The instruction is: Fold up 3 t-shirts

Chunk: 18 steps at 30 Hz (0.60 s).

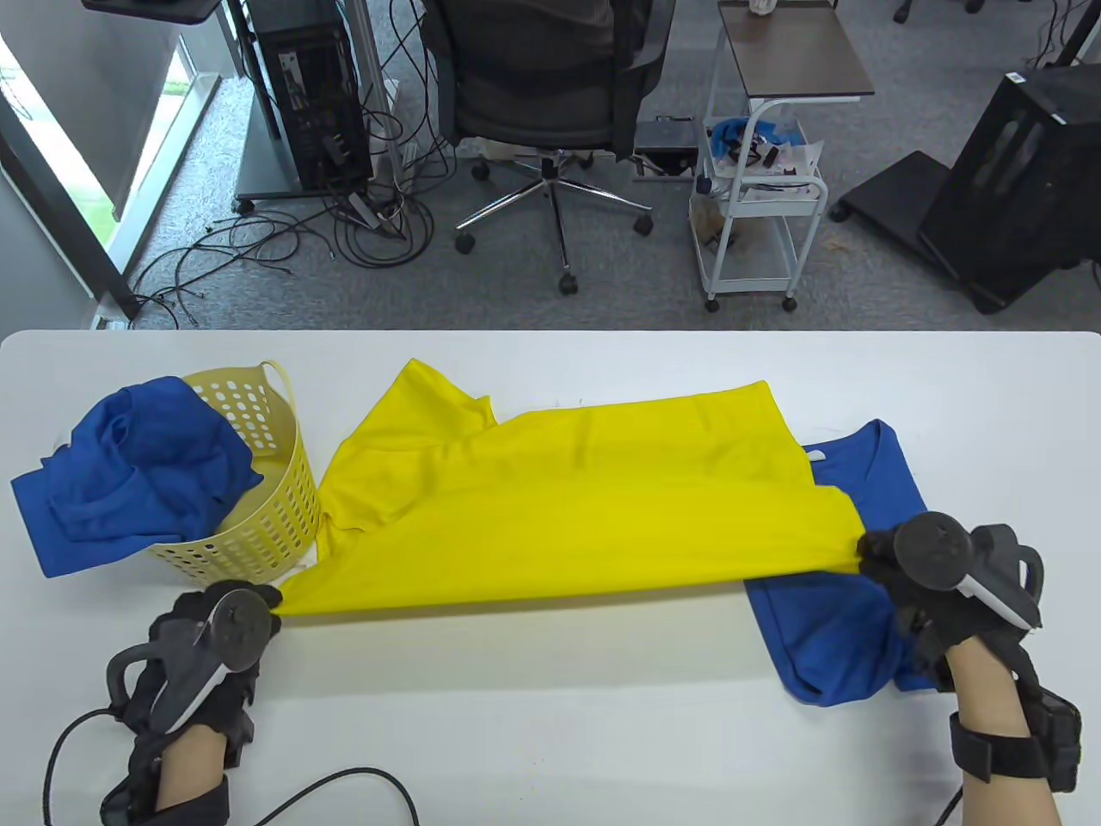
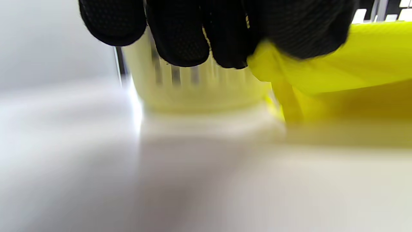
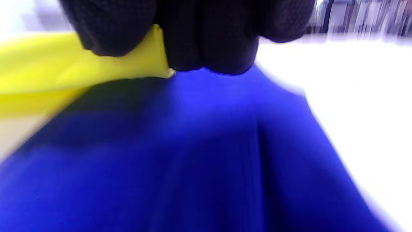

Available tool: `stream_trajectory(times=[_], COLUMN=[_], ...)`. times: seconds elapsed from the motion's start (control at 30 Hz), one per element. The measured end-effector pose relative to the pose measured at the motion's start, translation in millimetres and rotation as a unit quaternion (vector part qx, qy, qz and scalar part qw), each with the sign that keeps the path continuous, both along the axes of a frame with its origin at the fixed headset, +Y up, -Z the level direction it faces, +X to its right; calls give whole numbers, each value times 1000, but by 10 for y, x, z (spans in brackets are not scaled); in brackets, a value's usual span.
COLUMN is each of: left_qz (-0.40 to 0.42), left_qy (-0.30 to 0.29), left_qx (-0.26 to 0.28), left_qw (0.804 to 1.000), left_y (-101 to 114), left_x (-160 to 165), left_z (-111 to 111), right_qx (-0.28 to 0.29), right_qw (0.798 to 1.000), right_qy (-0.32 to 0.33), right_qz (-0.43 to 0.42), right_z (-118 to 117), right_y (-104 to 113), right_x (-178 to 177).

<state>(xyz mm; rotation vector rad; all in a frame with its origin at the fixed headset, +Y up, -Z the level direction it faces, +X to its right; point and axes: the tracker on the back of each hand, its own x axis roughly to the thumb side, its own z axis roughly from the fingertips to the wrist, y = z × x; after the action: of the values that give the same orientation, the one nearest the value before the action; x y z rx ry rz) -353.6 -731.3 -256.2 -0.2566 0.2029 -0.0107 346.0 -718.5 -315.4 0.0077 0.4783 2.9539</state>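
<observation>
Left hand [image 1: 215, 641] clamped on one corner of the yellow shirt [image 1: 568, 508], down by the near left of the table [image 1: 550, 731], just in front of the basket [image 1: 258, 508]. In the left wrist view, gloved fingers [image 2: 225, 42] curled tight, yellow cloth bunched under them, basket wall blurred right behind. Right hand [image 1: 938, 576] clamped on the opposite corner, over the blue shirt [image 1: 847, 619] at the right. Right wrist view: fingers [image 3: 199, 42] closed round a yellow edge, blue cloth filling everything below.

Yellow shirt pulled taut between both hands along its near edge, the rest spread across the middle of the table, one sleeve poking up at the far left, still creased and not flat. Far right corner overlapping the blue shirt.

Progress, judging from how things lie: little finished. Blue shirt at right lying part crumpled, neck towards the far side, partly under the yellow one; hard to call folded. Another blue shirt [image 1: 129, 482] heaped over the basket rim, untouched by the look of it. Yellow shirt only at the stretching-out stage, no fold made yet.

Left to do, probably: lay the yellow one flat, fold sleeves and body, then the same for both blue ones.
</observation>
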Motion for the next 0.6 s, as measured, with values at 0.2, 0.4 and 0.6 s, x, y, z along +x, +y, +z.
stream_trajectory(times=[0.2, 0.4, 0.6], left_qz=[-33, -60, -63], left_qy=[-4, -22, -5], left_qx=[-17, -52, -23], left_qw=[999, 997, 998], left_y=[-174, -292, -269], left_x=[96, 205, 112], left_z=[-31, -48, -67], right_qx=[52, 71, 86], right_qw=[998, 997, 996], right_qy=[-27, -13, 9], right_qz=[-30, -17, -18], right_z=[8, 12, 37], right_y=[-133, -124, -83], right_x=[126, 57, -58])
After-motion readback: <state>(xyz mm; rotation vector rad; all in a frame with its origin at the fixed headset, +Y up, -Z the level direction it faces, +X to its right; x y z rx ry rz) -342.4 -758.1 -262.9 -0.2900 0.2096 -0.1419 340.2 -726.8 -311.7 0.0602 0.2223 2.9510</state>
